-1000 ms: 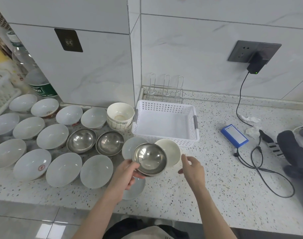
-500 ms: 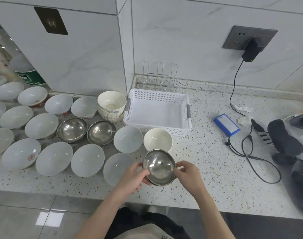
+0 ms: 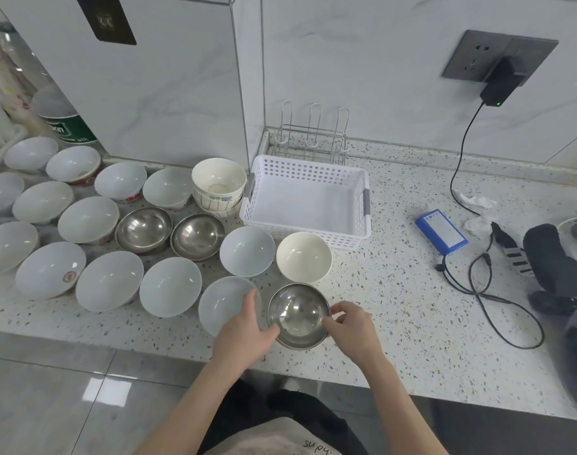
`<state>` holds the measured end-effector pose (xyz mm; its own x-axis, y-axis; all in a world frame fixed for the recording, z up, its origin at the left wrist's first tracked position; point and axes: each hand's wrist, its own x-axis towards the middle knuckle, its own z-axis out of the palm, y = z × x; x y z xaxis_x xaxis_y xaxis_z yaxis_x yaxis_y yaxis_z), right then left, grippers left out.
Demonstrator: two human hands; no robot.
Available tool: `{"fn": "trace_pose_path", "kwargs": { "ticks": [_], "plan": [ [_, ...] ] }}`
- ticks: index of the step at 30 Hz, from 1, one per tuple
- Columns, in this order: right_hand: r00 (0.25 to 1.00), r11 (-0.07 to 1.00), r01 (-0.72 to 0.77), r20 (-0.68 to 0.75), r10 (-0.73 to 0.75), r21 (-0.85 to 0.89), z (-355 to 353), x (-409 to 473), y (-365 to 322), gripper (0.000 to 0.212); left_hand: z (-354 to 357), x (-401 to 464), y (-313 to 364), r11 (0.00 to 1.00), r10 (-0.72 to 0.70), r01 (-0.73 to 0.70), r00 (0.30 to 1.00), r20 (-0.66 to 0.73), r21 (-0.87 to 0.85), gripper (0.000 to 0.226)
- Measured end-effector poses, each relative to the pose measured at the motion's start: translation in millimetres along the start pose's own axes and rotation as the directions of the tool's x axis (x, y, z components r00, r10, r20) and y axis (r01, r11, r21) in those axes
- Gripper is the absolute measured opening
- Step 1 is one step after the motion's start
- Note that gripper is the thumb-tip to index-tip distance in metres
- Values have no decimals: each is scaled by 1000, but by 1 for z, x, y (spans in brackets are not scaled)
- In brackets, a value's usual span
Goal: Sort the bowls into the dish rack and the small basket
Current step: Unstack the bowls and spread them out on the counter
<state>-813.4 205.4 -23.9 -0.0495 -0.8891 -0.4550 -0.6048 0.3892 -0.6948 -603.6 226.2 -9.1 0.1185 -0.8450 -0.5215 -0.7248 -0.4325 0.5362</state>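
Steel bowl held low over the front edge of the speckled counter, gripped from 2 sides: left hand curled on the rim at 9 o'clock, thumb against the wall; right hand pinching the rim at 3 o'clock, fingertips hooked just inside. Both hands clamped on the same bowl, probably to steady a slick metal rim. Cannot tell whether the base touches the counter.

White perforated basket at 12 o'clock from the held bowl, nothing in it, open side up and near enough for an easy drop. Wire dish rack directly behind it against the wall, prongs bare. Sorting barely begun, judging by both receivers holding nothing.

Cream bowl between the held bowl and the basket; pale blue-white bowl touching the left hand's fingers at 9 o'clock. 2 more steel bowls at 10 o'clock, amid rows of white ceramic bowls laid out open side up, likely for easy picking. Stack of cream cups just left of the basket.

Blue battery pack and black cable at 2 o'clock, well apart from the bowls.
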Motion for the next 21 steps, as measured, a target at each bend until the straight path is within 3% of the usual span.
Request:
{"fn": "trace_pose_path", "kwargs": {
  "ticks": [6, 21],
  "plan": [
    [1000, 1000, 11, 9, -11, -6, 7, 0, 0, 11, 0, 0, 1, 986, 39, -31, 998, -45, 161, 81],
    [998, 999, -32, 50, 33, -10, 8, 3, 1, 18, 6, 8, -1, 965, 88, -56, 989, -116, 256, 76]
  ]
}}
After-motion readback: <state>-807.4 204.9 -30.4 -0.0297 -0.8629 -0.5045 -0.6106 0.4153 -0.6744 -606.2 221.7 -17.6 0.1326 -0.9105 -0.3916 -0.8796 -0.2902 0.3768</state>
